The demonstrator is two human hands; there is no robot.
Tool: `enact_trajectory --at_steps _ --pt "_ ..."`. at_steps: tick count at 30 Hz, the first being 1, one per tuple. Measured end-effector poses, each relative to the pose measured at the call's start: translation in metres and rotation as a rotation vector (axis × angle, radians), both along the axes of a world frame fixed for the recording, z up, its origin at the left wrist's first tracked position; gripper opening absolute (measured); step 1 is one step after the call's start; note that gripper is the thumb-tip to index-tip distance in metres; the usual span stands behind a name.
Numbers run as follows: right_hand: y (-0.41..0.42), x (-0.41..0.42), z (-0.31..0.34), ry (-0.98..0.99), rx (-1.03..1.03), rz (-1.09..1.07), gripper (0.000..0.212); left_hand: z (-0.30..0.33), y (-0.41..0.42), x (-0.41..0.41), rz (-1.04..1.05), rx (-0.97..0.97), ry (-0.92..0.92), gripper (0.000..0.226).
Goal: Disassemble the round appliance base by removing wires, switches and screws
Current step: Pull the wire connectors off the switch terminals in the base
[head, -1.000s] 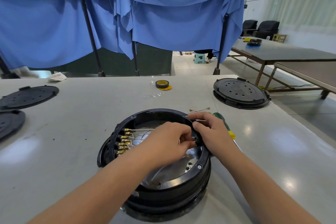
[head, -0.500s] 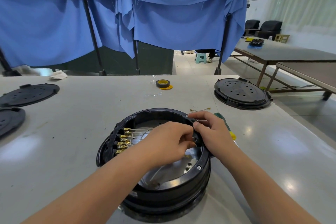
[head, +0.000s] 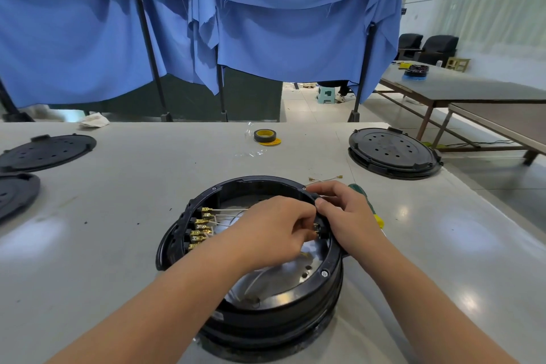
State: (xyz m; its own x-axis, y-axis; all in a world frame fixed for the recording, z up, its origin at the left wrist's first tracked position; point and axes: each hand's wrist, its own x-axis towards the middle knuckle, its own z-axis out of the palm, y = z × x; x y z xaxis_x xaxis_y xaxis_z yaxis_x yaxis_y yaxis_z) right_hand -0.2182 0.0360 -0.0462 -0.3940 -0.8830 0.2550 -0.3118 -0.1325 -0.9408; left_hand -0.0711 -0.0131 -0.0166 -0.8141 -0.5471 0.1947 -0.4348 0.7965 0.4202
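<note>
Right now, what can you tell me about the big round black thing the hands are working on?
The round appliance base is black plastic, open on top, standing on the grey table. Inside shows a shiny metal plate, pale wires and a row of brass connectors on its left wall. The right hand grips its right rim; the left hand reaches inside.

Left grip (head: pixel 266 227): a bare hand, no glove, no ring or other jewellery showing on the parts in view.
Right grip (head: pixel 345 213): a bare hand too, ungloved, with short plain nails where the fingertips show.
Left forearm, behind the left grip: bare all the way to the picture's lower edge; no sleeve, cuff, watch or band on it.
Right forearm, behind the right grip: likewise bare to the lower edge, with no sleeve or wrist strap.
Clothing: none comes into view; both arms leave the picture uncovered.
Markings: no tattoo, plaster or writing shows on either arm or grip.
</note>
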Motion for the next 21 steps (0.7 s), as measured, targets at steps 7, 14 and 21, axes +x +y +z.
enact_trajectory --at_steps 7,14,21 --pt "-0.001 0.0 -0.001 0.011 0.007 -0.017 0.033 0.0 -0.006 0.014 0.034 0.127 -0.008 0.019" --pt "-0.001 0.0 -0.002 0.011 0.003 -0.021 0.036 0.005 0.0 0.012 0.017 0.197 0.042 0.014" --pt "-0.001 0.0 0.0 0.014 0.004 -0.03 0.029 0.019 -0.003 0.034 0.124 -0.009 0.106 0.026"
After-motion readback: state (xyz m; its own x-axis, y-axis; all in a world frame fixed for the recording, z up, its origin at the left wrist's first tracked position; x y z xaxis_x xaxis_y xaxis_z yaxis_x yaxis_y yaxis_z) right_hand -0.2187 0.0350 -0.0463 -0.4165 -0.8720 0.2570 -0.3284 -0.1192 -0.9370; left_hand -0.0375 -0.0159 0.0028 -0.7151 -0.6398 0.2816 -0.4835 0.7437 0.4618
